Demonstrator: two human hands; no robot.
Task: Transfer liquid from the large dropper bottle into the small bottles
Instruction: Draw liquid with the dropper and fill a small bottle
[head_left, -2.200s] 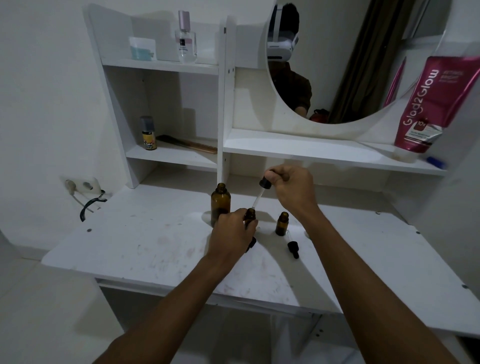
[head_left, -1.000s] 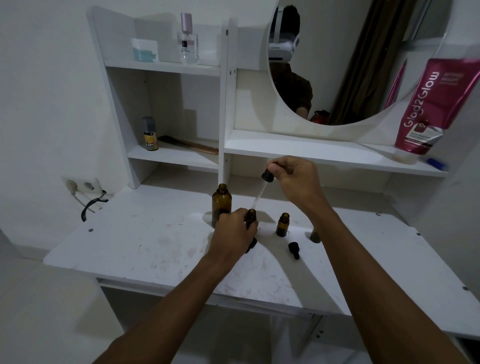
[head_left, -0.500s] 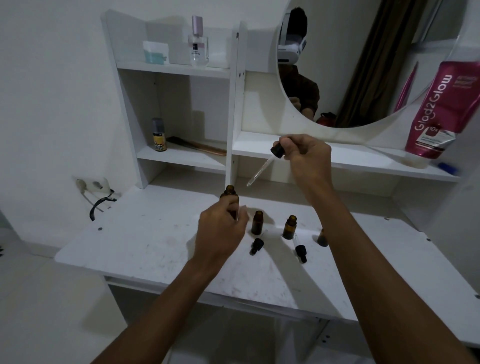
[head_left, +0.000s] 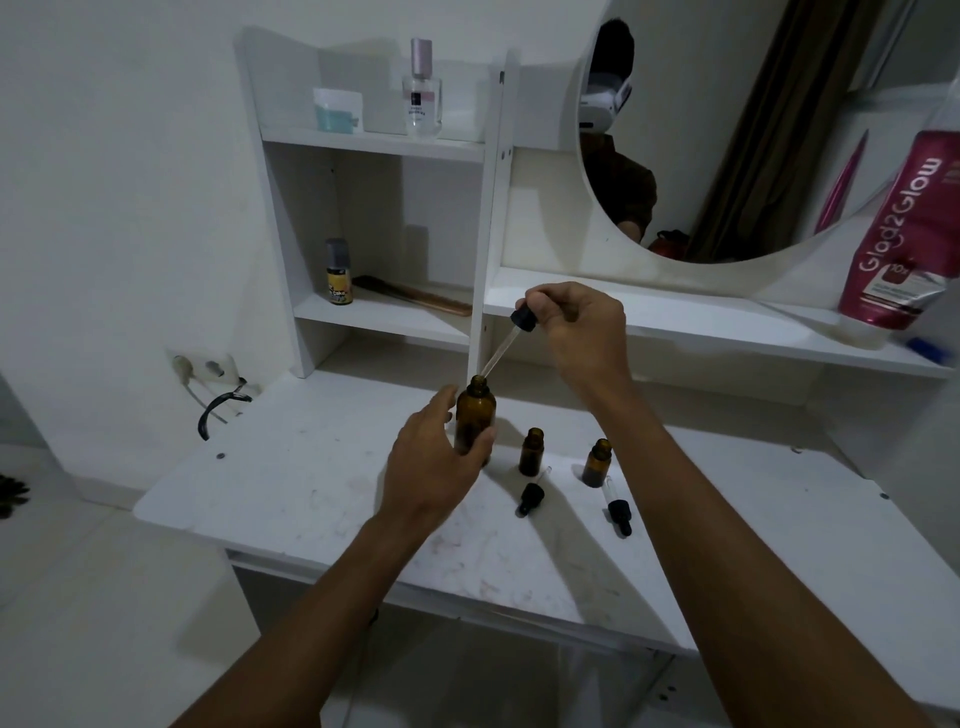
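Amber large dropper bottle (head_left: 474, 423) stands mid-worktop (head_left: 291, 483), toward the back edge; left hand (head_left: 434, 460) grip closed round its body. Right hand (head_left: 579, 327) pinches dropper (head_left: 522, 318), tip at the mouth. Advice: steady bottle, lower pipette plumb, release bulb only once submerged.

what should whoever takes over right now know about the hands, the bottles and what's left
Hands: the left hand grips the large amber bottle, upright on the white table. The right hand pinches the large dropper by its black bulb, glass tip at that bottle's mouth.
Things: the first small amber bottle and second small amber bottle stand open to the right; the first small dropper and second small dropper lie in front of them.
Done: all bottles uncapped; fill levels unreadable.
Left: probably draw liquid, dose both small bottles, recap.
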